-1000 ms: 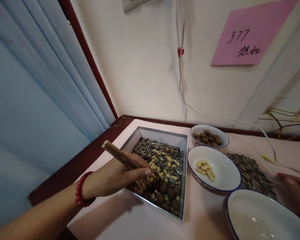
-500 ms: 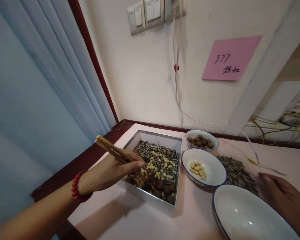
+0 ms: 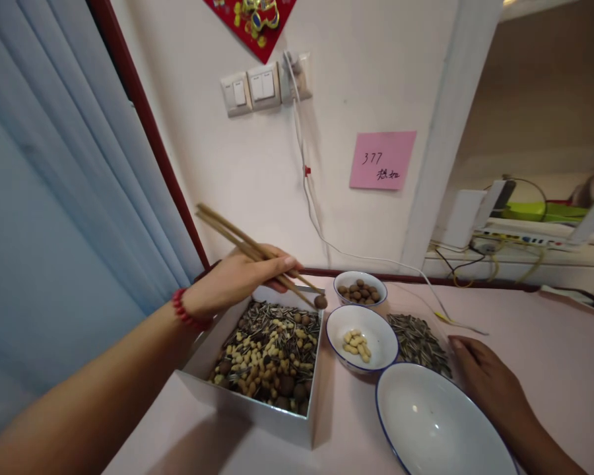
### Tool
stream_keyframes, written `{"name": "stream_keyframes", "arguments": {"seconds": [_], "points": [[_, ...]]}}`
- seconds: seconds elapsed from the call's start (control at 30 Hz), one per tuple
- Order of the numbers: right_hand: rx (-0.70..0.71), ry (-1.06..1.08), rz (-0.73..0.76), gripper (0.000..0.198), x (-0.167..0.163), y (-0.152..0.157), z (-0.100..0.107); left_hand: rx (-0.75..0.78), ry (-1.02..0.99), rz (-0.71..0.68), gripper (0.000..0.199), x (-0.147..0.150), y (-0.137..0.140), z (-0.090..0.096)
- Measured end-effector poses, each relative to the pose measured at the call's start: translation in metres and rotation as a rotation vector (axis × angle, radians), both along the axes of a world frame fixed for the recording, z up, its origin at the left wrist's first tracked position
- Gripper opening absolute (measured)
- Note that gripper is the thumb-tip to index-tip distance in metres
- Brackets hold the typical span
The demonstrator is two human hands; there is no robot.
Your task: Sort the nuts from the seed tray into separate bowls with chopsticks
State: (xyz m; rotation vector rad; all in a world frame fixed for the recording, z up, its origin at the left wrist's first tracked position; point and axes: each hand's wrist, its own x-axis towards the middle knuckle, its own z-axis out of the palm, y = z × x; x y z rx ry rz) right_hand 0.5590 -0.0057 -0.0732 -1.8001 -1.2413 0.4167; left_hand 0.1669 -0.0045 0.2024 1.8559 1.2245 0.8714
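Observation:
My left hand (image 3: 257, 270), wearing a red bead bracelet, grips a pair of wooden chopsticks (image 3: 228, 228). Pinched at their tips is a round brown nut (image 3: 320, 301), above the right rim of a square box (image 3: 257, 404). Inside the box lie mixed striped sunflower seeds, peanuts (image 3: 262, 359) and more brown nuts. My right hand (image 3: 490, 382) lies on the table with its thumb side at the sunflower seed pile (image 3: 418, 340), beside a large white bowl (image 3: 440, 422); its fingers are partly hidden, and nothing shows in them.
A small bowl (image 3: 337, 280) of brown nuts stands at the back, with a white bowl (image 3: 332, 330) holding several peanuts in front of it. A white cable (image 3: 376, 254) runs down the wall onto the table. A blue curtain (image 3: 79, 165) hangs at left.
My left hand has lifted the chopsticks out of the box contents and moved up and right, now with a brown nut in the tips. The view has shifted; my right hand stays by the seeds.

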Motion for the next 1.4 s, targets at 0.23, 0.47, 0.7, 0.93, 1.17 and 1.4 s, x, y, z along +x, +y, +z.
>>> {"name": "stream_keyframes", "arguments": {"seconds": [0.23, 0.47, 0.7, 0.93, 1.17, 1.4], "points": [[0.042, 0.013, 0.002, 0.054, -0.001, 0.002, -0.005, -0.092, -0.117, -0.010, 0.012, 0.082, 0.098, -0.034], [0.024, 0.023, 0.009, 0.054, 0.000, 0.003, -0.004, -0.112, -0.093, 0.004, 0.014, 0.090, 0.120, -0.058], [-0.041, 0.019, -0.006, 0.054, 0.005, 0.002, -0.005, 0.007, -0.009, -0.001, 0.033, 0.014, 0.066, -0.034], [-0.183, 0.005, -0.026, 0.061, 0.005, -0.001, 0.001, -0.056, 0.039, 0.082, 0.036, -0.033, 0.035, -0.059], [-0.206, 0.009, -0.047, 0.062, 0.004, -0.004, 0.002, -0.052, 0.114, 0.022, 0.027, -0.037, 0.068, -0.103], [-0.218, -0.048, -0.048, 0.058, 0.012, -0.002, -0.009, -0.083, 0.186, 0.012, 0.031, -0.041, 0.081, -0.119]]}}
